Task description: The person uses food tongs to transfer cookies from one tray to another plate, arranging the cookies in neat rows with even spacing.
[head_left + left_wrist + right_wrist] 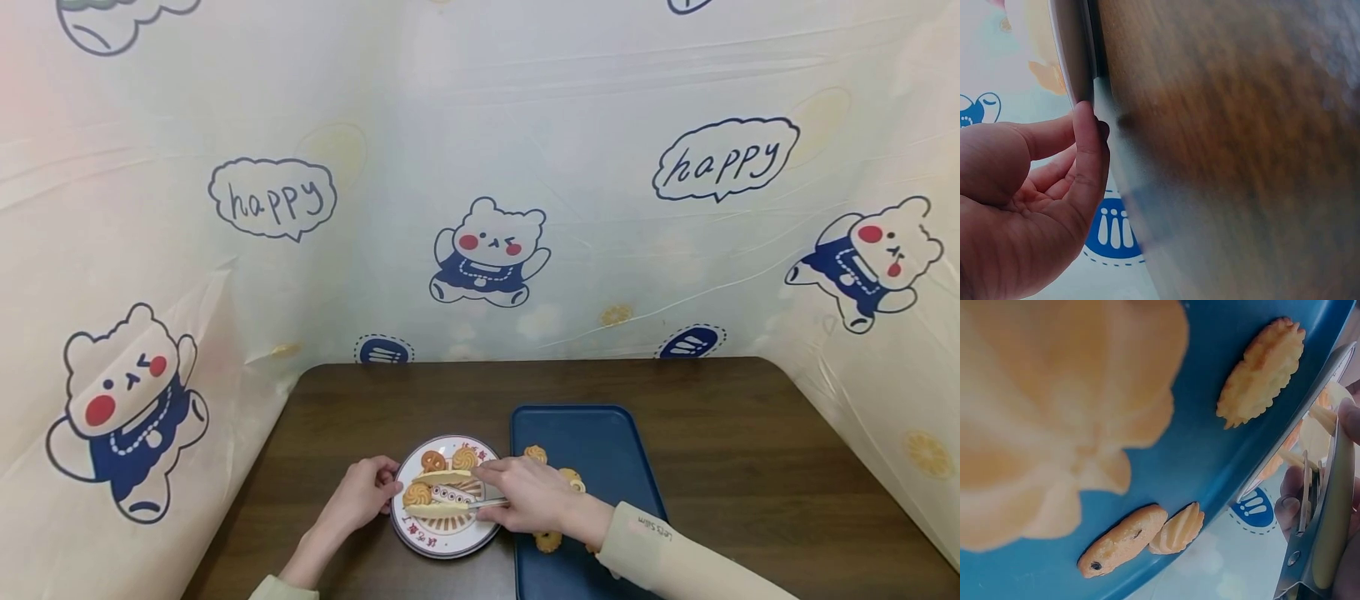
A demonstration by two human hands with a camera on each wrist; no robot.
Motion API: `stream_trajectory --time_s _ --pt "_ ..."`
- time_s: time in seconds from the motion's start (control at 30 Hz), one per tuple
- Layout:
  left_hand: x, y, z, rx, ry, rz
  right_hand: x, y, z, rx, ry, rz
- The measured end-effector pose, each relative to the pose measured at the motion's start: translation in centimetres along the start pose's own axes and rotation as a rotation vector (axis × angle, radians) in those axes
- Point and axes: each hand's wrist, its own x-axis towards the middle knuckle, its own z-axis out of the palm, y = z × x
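Observation:
My left hand [367,493] pinches the left rim of a round white plate [450,546] with printed patterns; the left wrist view shows thumb and finger on the plate's edge [1071,56]. In my right hand [528,492] is a pair of tongs [440,510] with cream-coloured arms, held over the plate and spread apart. One swirled cookie [417,494] lies between the tong ends; whether they touch it I cannot tell. A ring-shaped cookie [432,461] and another swirled cookie [465,458] lie farther back. The right wrist view shows the tongs' metal and cream handle [1332,519].
A blue tray [585,429] stands right of the plate, under my right forearm. It bears several cookies, among them a ridged one [1261,374], an oblong one [1124,540] and a small shell-like one [1177,530]. A printed curtain [487,125] hangs behind the wooden table [750,467].

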Motion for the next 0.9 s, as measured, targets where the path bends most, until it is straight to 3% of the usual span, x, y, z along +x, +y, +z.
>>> stream_trajectory --time_s 0.5,0.9 --pt "-0.1 0.1 -0.1 -0.009 0.006 0.020 0.0 -0.3 0.0 -0.025 0.018 0.010" --pt "-0.1 0.0 0.0 -0.011 0.013 0.020 -0.9 -0.3 -1.0 0.030 0.028 0.044"
